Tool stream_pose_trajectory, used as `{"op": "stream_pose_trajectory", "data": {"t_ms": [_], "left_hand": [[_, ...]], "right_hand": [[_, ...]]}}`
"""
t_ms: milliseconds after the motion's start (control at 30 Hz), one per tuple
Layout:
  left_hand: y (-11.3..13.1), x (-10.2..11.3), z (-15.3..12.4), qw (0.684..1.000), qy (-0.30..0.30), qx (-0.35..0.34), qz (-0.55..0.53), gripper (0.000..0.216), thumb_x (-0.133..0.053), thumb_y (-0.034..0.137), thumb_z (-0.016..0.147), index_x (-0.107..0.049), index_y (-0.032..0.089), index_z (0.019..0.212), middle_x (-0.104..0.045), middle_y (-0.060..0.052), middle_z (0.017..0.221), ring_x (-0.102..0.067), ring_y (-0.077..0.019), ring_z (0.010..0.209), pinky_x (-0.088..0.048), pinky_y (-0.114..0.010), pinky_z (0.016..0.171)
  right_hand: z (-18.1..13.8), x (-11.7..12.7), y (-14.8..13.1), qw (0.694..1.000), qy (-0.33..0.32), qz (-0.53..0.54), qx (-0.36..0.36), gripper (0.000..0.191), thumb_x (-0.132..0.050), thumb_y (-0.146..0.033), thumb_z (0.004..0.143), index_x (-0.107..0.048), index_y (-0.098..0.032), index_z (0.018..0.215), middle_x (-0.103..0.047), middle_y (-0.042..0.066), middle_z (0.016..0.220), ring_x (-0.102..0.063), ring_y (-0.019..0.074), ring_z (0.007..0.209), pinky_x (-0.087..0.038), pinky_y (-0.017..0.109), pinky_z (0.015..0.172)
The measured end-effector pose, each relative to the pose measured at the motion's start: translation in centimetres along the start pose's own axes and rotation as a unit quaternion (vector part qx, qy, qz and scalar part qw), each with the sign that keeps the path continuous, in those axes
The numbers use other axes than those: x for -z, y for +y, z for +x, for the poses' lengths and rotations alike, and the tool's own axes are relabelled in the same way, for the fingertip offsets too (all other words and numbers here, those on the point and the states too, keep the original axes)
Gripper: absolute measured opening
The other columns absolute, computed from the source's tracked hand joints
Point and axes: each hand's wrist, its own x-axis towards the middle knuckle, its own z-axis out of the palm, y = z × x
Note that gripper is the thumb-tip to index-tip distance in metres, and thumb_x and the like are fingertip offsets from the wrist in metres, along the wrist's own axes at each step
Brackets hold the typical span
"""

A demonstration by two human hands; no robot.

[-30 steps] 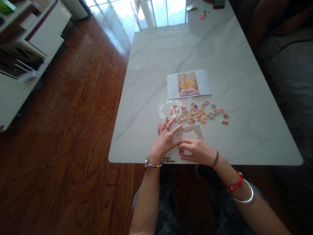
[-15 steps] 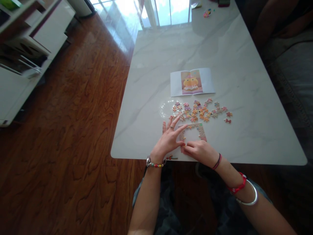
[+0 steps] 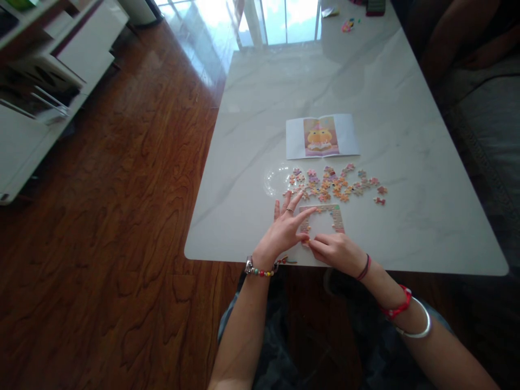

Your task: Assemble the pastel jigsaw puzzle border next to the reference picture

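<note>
A partly joined jigsaw border (image 3: 338, 218) lies near the table's front edge, with bare tabletop in its middle. My left hand (image 3: 283, 230) spreads its fingers over the border's left side, index finger on the top row and thumb by the lower left corner. Closed in a pinch, my right hand (image 3: 338, 251) has its fingertips on a small jigsaw piece (image 3: 306, 243) at that corner; the hand covers much of the border's lower side. Just beyond the border, several loose jigsaw pieces (image 3: 325, 187) are scattered, mostly orange, pink and purple.
A creased sheet with a printed picture (image 3: 320, 136) lies behind the loose pieces on the marble-patterned table (image 3: 244, 151). Left of the pieces is a shiny round outline (image 3: 277, 181). Small colourful items (image 3: 348, 25) sit at the far end. Another person's limb (image 3: 459, 40) shows at right.
My right fingertips have drawn slightly right, away from my left thumb, exposing the small piece at the corner. My left hand keeps its place on the border. The whole view has shifted slightly.
</note>
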Motion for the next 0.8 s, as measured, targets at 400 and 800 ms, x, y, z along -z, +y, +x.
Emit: {"op": "stream_pose_trajectory", "data": {"t_ms": [400, 800], "left_hand": [[0.9, 1.1, 0.2, 0.991, 0.028, -0.007, -0.133, 0.038, -0.058, 0.017, 0.074, -0.052, 0.027, 0.110, -0.034, -0.005, 0.135, -0.017, -0.0271, 0.130, -0.015, -0.054, 0.104], [1.8, 1.4, 0.8, 0.812, -0.028, 0.186, -0.552, 0.016, -0.057, 0.026, 0.073, -0.057, 0.013, 0.083, -0.062, -0.003, 0.074, -0.057, -0.0089, 0.062, -0.040, -0.018, 0.049]], "right_hand": [[-1.2, 0.9, 2.5, 0.996, 0.060, 0.059, -0.013, 0.019, -0.044, -0.018, 0.083, -0.063, -0.019, 0.081, -0.059, 0.001, 0.066, -0.049, 0.0072, 0.057, -0.036, 0.021, 0.056], [-0.1, 0.5, 2.6, 0.827, 0.123, 0.464, -0.293, 0.028, -0.055, -0.030, 0.076, -0.056, -0.021, 0.102, -0.063, 0.005, 0.084, -0.060, 0.0126, 0.066, -0.050, 0.024, 0.053]]}}
